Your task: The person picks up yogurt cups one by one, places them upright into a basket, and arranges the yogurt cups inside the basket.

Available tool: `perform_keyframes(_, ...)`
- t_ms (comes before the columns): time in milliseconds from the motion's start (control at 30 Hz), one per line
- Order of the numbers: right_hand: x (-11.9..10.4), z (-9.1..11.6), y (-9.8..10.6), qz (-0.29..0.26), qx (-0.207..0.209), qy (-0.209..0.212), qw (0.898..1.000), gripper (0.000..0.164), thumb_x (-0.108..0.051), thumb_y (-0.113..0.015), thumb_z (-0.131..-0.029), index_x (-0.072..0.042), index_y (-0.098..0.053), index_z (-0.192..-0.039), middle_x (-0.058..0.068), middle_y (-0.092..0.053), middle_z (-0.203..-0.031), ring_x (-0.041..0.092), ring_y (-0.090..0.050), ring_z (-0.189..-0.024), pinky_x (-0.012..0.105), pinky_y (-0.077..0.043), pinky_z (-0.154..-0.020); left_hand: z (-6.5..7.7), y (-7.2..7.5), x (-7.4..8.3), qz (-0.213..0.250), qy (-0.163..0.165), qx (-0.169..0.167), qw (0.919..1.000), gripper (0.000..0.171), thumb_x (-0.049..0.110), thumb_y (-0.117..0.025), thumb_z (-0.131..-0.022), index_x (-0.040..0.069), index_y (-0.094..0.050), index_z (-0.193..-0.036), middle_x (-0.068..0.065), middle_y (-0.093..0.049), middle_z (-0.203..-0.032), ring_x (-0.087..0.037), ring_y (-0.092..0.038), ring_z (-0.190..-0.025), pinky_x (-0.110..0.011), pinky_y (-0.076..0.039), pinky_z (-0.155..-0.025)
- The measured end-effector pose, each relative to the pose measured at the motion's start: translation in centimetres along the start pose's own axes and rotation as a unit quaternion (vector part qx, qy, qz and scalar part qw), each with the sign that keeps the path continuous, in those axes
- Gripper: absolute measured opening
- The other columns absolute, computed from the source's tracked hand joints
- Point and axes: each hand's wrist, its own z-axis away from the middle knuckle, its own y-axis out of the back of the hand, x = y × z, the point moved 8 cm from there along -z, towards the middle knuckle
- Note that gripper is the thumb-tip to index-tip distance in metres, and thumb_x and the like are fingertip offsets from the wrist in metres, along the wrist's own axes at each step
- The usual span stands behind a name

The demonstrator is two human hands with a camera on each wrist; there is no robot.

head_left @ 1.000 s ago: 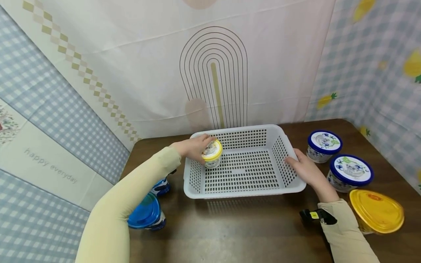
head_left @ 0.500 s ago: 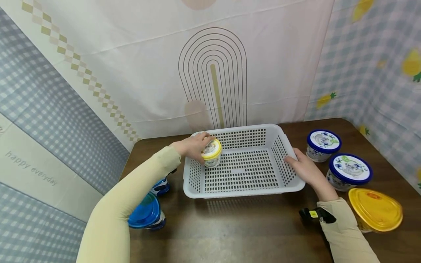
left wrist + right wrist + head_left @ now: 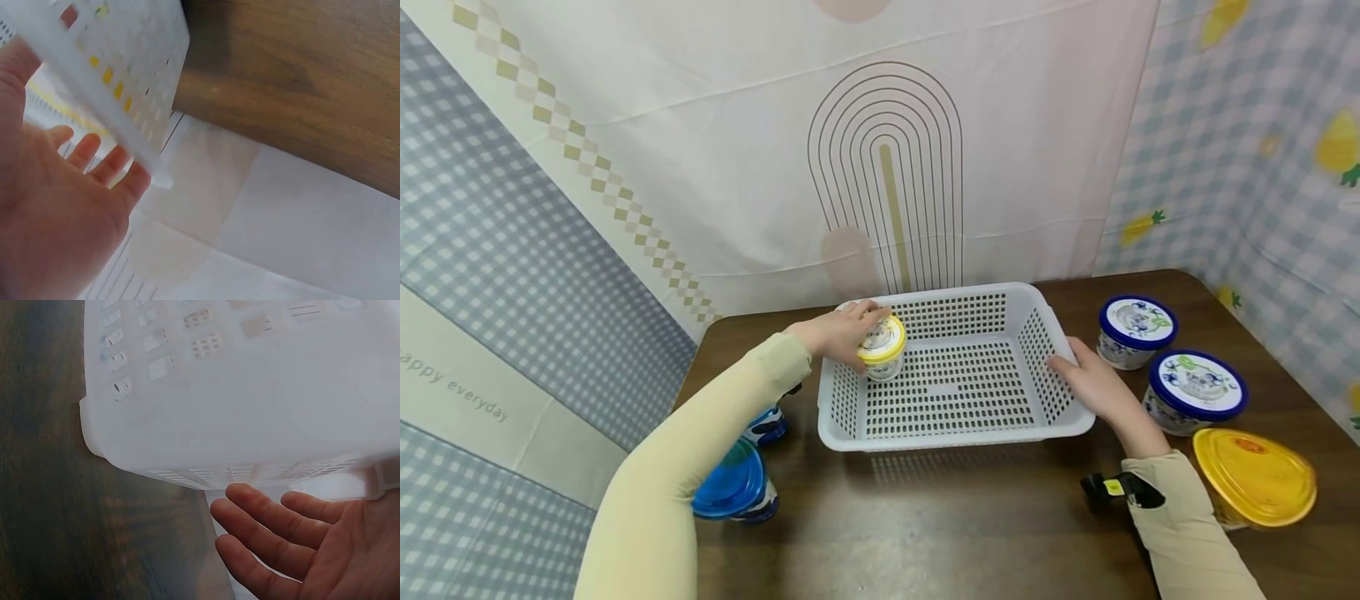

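A small tub (image 3: 884, 343) with a yellow-rimmed lid stands at the left end of a white perforated plastic basket (image 3: 955, 390). My left hand (image 3: 841, 335) reaches over the basket's left rim and holds the tub with thumb and fingers around its lid. In the left wrist view the tub's yellow rim shows through the wall holes, and the fingers (image 3: 112, 165) lie near the basket rim. My right hand (image 3: 1093, 382) grips the basket's right rim, thumb on the inner side. Its fingers (image 3: 269, 525) are outside the wall in the right wrist view.
On the right of the brown table (image 3: 925, 517) stand two tubs with blue-rimmed lids (image 3: 1138, 322) and a yellow-lidded container (image 3: 1255, 479). Blue-lidded tubs (image 3: 730, 483) stand at the left, partly behind my left sleeve. A patterned curtain (image 3: 737, 167) hangs behind.
Both hands, the tub and the basket stay nearly in place. The view shifts slightly, and the checked curtain at the left moves.
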Motion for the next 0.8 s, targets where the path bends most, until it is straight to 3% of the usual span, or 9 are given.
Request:
perform_keyframes(200,-0.2,0.0,-0.2,-0.002,-0.002,0.003,1.000,0.065,-0.030,-0.040,-0.108,0.005,-0.013,-0.156,0.040,-0.047,-0.135,0.042,-0.069,-0.098,0.047,-0.061,-0.068,2.0,2.6,-0.7,0.087,-0.028,0.041,0.9950,0.111,0.031,-0.090,-0.077,0.009,-0.019,-0.160,-0.014,-0.028,-0.156,-0.031,-0.026,-0.145,-0.046,-0.029,-0.117)
perform_keyframes(367,-0.4,0.0,0.0,0.001,-0.005,0.006,1.000,0.066,-0.032,-0.039,-0.109,0.006,-0.013,-0.156,0.040,-0.047,-0.135,0.042,-0.069,-0.099,0.047,-0.061,-0.068,4.9,5.3,-2.4,0.171,-0.032,0.105,0.9790,0.094,0.028,-0.088,-0.079,0.009,-0.033,-0.154,-0.012,-0.036,-0.154,-0.028,-0.033,-0.143,-0.049,-0.031,-0.115)
perform_keyframes(500,-0.3,0.0,0.2,0.001,-0.005,0.004,1.000,0.066,-0.032,-0.037,-0.109,0.006,-0.011,-0.156,0.040,-0.046,-0.136,0.043,-0.068,-0.101,0.048,-0.060,-0.069,7.4,6.9,-3.6,0.200,-0.024,0.143,0.9690,0.088,0.036,-0.087,-0.080,0.015,-0.039,-0.151,-0.009,-0.044,-0.149,-0.026,-0.039,-0.137,-0.050,-0.035,-0.112)
perform_keyframes(633,-0.2,0.0,0.1,-0.005,-0.011,0.002,1.000,0.066,-0.031,-0.037,-0.109,0.005,-0.009,-0.157,0.041,-0.046,-0.136,0.043,-0.068,-0.100,0.047,-0.061,-0.067,9.8,7.8,-4.5,0.229,-0.020,0.166,0.9588,0.087,0.043,-0.085,-0.081,0.018,-0.040,-0.151,-0.008,-0.046,-0.148,-0.027,-0.041,-0.137,-0.050,-0.036,-0.112)
perform_keyframes(800,0.1,0.0,-0.1,-0.012,-0.014,0.002,1.000,0.067,-0.031,-0.038,-0.109,0.005,-0.009,-0.157,0.041,-0.048,-0.134,0.041,-0.070,-0.096,0.045,-0.061,-0.065,13.0,8.1,-5.5,0.286,-0.011,0.189,0.9393,0.079,0.035,-0.083,-0.084,0.018,-0.042,-0.150,-0.009,-0.048,-0.147,-0.032,-0.042,-0.138,-0.049,-0.034,-0.114)
